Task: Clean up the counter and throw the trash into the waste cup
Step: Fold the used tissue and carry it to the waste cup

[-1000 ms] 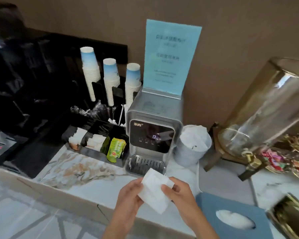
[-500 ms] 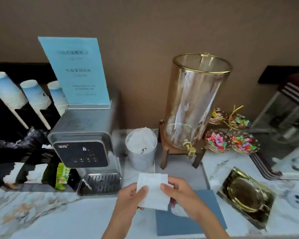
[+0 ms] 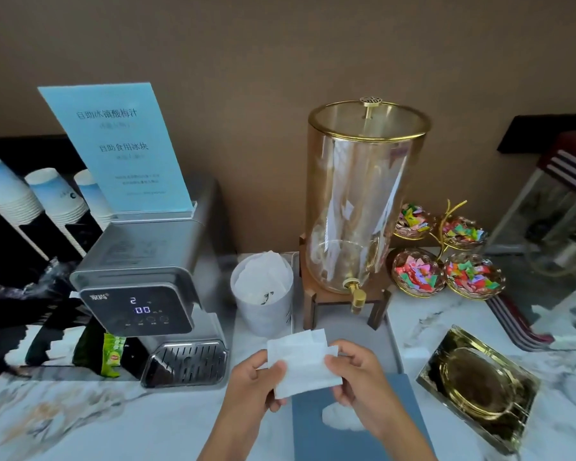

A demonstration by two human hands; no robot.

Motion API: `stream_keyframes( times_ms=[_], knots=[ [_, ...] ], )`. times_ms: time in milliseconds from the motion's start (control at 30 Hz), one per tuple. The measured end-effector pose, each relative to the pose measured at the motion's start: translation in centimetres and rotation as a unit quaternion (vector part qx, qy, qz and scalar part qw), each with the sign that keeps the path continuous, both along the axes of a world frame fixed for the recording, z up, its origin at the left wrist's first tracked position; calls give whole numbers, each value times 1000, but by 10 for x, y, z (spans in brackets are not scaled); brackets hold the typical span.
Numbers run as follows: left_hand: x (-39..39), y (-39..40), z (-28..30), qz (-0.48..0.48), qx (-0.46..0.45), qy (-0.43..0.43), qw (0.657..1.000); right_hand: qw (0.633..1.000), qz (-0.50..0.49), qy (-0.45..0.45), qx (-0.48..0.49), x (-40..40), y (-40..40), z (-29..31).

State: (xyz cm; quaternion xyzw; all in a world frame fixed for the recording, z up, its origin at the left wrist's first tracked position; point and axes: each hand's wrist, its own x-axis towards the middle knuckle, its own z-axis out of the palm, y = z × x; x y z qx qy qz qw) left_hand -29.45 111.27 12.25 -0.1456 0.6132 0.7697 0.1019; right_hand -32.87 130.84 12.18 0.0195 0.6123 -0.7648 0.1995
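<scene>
Both of my hands hold a folded white tissue (image 3: 301, 364) above the marble counter (image 3: 80, 424). My left hand (image 3: 255, 384) pinches its left edge and my right hand (image 3: 356, 377) pinches its right edge. Just beyond the tissue stands the white waste cup (image 3: 263, 314), which holds crumpled white paper. It sits between the grey dispenser machine (image 3: 153, 294) and the glass drink dispenser (image 3: 359, 201).
A blue tissue box (image 3: 313, 430) lies under my right hand. A gold tray (image 3: 479, 387) is at the right, and candy dishes (image 3: 446, 257) stand behind it. Paper cup stacks (image 3: 37, 201) and a black organiser with tea packets (image 3: 112, 354) stand at the left.
The view has swung right across the counter, then moved a little closer. The tissue stays between both hands, now just in front of the waste cup.
</scene>
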Motion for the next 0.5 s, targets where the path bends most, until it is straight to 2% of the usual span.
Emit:
stream_keyframes(
  times_ms=[167, 267, 367, 500],
  knots=[
    [-6, -12, 6, -11, 160, 5, 987, 993, -5, -31, -111, -6, -8, 4],
    [-8, -25, 8, -28, 224, 18, 974, 991, 10, -23, -132, -10, -12, 9],
    [-10, -35, 9, -45, 197, 51, 978, 996, 31, 28, -77, -10, -19, 16],
    [-16, -40, 8, -16, 146, 53, 988, 998, -1, 64, -3, -11, -31, 21]
  ],
)
